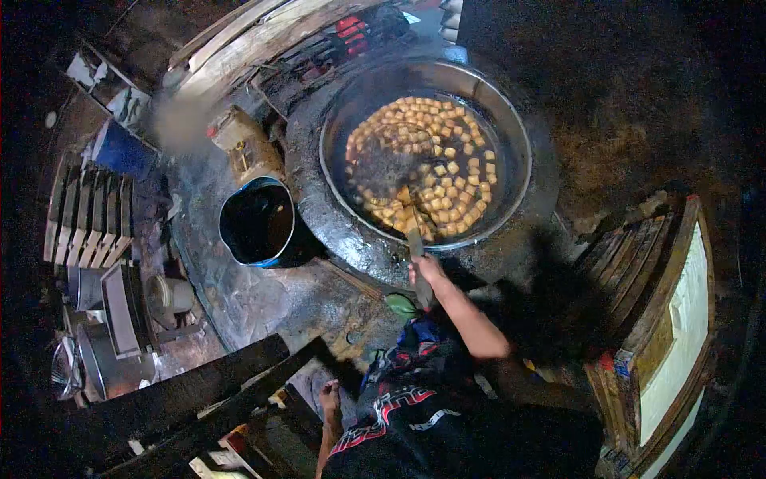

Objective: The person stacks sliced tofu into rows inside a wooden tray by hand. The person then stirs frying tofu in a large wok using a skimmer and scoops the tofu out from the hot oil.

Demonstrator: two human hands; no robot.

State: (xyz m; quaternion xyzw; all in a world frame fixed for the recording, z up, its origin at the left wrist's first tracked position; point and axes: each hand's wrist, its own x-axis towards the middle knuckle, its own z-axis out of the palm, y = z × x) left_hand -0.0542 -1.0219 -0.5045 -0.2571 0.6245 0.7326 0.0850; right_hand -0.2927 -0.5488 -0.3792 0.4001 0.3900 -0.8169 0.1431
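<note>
Clutter first: black bucket (257,223) with blue showing at the rim stands just left of the big pan (527,152), scuffed plastic jerrycan (247,148) right behind it. Both sit on the grey, stained worktop (235,307). Dark beams (199,379) cross between that worktop and the person's left side. Wooden crate (674,335) with a pale flat panel boxes in the right. Far left: slatted wooden rack (94,219), blue container (124,150), metal pot (112,359).

Pan is round, shiny metal rim, set in a dark, crusted surround. Dark liquid inside, loaded with golden-brown cubes (455,191), packed tighter toward the far side. Right hand (432,273) wrapped round the straight handle of a long tool (415,239), near side of the pan; the tool reaches in over the rim among the cubes. Head looks round and dark, details murky. Left hand (329,397) hangs low near the beams, fingers bent; can't tell from here whether it's gripping anything.
</note>
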